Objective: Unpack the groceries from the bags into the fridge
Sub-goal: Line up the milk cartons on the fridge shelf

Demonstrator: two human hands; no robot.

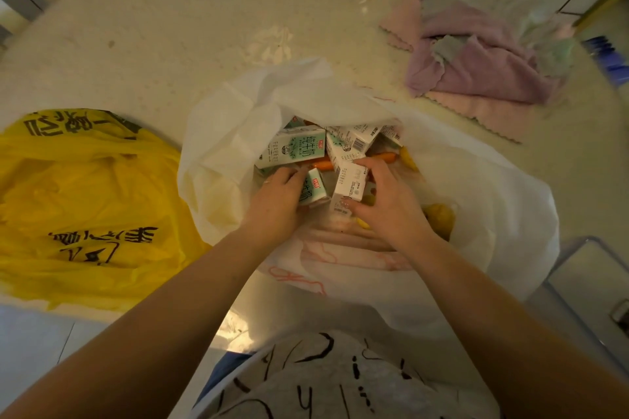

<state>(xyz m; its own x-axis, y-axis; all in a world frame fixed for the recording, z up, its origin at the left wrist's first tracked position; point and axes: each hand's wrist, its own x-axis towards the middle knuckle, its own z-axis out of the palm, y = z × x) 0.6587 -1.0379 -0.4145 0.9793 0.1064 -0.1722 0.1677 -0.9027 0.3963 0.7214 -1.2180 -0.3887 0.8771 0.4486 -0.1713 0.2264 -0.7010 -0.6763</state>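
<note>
Presently: one white plastic bag (221, 146), mouth open, on a pale countertop (153, 37). Contents: several small milk cartons (292, 148), carrots (384, 157), yellow produce (439, 216). Left hand (275, 201) inside, fingers curled around a green-and-white carton (313, 189). Right hand (388, 201) inside, fingers clamped on a white carton (350, 189). Yellow printed bag (85, 201) lies just left; folded pink cloths (476, 68) far right.

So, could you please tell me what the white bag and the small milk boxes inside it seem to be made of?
White bag: thin, crinkled, semi-translucent plastic film, since the contents show faintly through it. Milk boxes: apparently coated printed paperboard, with sharp folded edges and a slight sheen.
</note>
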